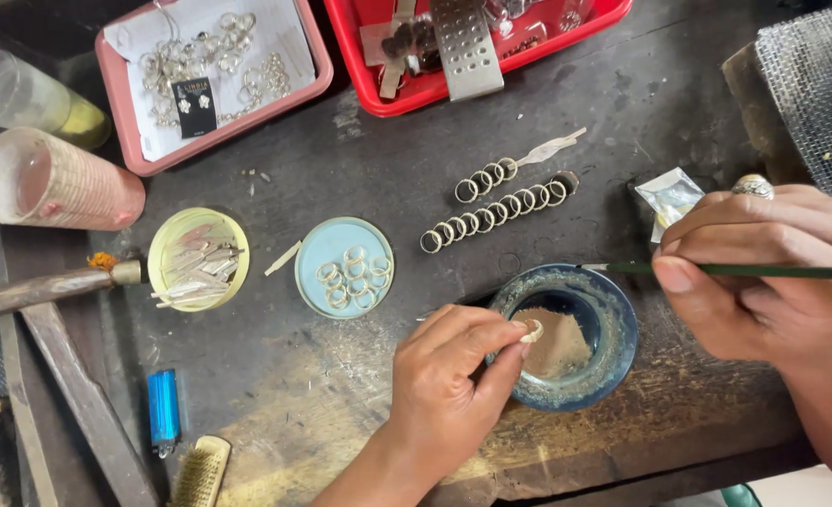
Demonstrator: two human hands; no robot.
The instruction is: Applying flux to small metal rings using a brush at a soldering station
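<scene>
My left hand [454,376] pinches a small silver ring [531,330] between thumb and fingertips over a dark blue bowl [613,310] that holds brownish powder [559,340]. My right hand [763,272], with a large ring on one finger, grips a thin green-handled brush [716,269] whose tip points left above the bowl's rim. Two rows of silver rings [496,214] lie on the dark bench behind the bowl.
A light blue lid [313,253] holds several rings; a yellow lid [167,235] holds metal strips. Pink tray [317,75] of jewellery and red tray [416,89] sit at the back. Two tumblers [54,183], a hammer [40,291], a blue lighter [163,409] and a brush [200,472] lie left.
</scene>
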